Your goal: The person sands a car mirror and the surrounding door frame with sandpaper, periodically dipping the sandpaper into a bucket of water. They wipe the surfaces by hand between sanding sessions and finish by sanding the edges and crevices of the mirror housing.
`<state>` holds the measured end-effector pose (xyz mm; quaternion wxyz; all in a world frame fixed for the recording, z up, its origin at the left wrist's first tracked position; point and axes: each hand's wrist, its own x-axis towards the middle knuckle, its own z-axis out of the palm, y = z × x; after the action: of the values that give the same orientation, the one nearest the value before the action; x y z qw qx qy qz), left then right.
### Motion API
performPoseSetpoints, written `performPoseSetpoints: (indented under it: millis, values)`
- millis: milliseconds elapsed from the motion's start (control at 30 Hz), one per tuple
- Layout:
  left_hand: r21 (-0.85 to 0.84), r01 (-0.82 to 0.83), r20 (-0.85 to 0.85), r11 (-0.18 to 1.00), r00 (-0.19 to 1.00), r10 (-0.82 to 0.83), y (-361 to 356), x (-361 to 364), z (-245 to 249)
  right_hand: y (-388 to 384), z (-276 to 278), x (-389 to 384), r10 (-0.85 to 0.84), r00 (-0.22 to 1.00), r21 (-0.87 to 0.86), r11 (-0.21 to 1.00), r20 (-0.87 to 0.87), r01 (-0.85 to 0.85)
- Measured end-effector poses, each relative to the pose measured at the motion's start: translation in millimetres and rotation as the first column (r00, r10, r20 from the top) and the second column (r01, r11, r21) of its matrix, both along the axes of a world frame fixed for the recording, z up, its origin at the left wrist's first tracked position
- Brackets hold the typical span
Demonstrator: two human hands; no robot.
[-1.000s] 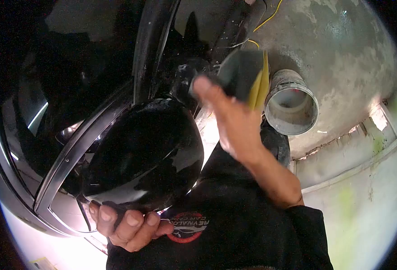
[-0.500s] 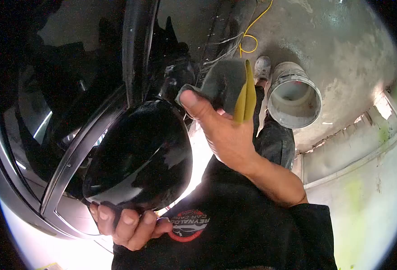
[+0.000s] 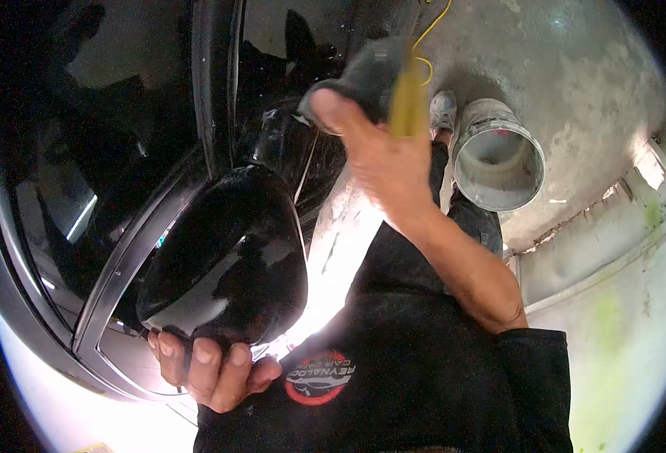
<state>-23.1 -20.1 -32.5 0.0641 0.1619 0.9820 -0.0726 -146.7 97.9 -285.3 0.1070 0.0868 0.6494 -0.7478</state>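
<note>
A glossy black side mirror housing [image 3: 227, 257] stands out from a black car door. Against its lower edge rest the curled fingers of my left hand [image 3: 216, 370], which grips it from below. Above and to the right of the mirror, my right hand [image 3: 386, 162] pinches a folded pad [image 3: 378, 72], dark grey with a yellow side, its thumb on the grey part. The pad is blurred and apart from the mirror, in front of the dark car body.
An open, dirty bucket [image 3: 499, 166] stands on the concrete floor [image 3: 575, 75] at the right, beside a shoe [image 3: 443, 112]. A yellow cord [image 3: 433, 29] lies near the car. A stained pale wall [image 3: 597, 317] is at the far right. Bright light shows beside the mirror.
My right hand has moved up in the view with the folded pad, away from the mirror. The left hand keeps its grip; the mirror appears slightly further left.
</note>
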Motion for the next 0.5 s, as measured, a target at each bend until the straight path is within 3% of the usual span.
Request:
performPoseSetpoints:
  millis: [33,133,200,267,333,433,500]
  values:
    - [-0.013,-0.008,0.006,1.000,1.000,0.008,0,2,0,9,5,2,0.011,0.926,-0.253,0.963,0.376,0.091]
    - [-0.026,-0.005,-0.014,1.000,1.000,0.004,0,3,-2,19,1,-4,-0.060,0.923,-0.371,0.904,0.380,0.212]
    - [0.010,0.025,-0.072,1.000,0.997,-0.025,-4,3,-8,24,-19,5,0.029,0.999,-0.266,0.964,0.020,-0.022]
    - [0.039,0.109,-0.123,0.993,0.987,-0.103,-12,4,-13,28,-29,9,0.089,0.931,-0.114,0.984,-0.355,-0.138]
    - [0.066,0.251,-0.165,0.966,0.957,-0.237,-24,4,-15,33,-30,14,0.184,0.866,-0.073,0.967,-0.466,-0.245]
    - [0.092,0.286,-0.197,0.954,0.944,-0.264,-29,3,-20,31,-21,18,0.339,0.777,-0.008,0.915,-0.531,-0.404]
    - [0.092,0.286,-0.180,0.954,0.947,-0.266,-31,4,-17,25,-13,7,0.328,0.752,-0.051,0.901,-0.572,-0.431]
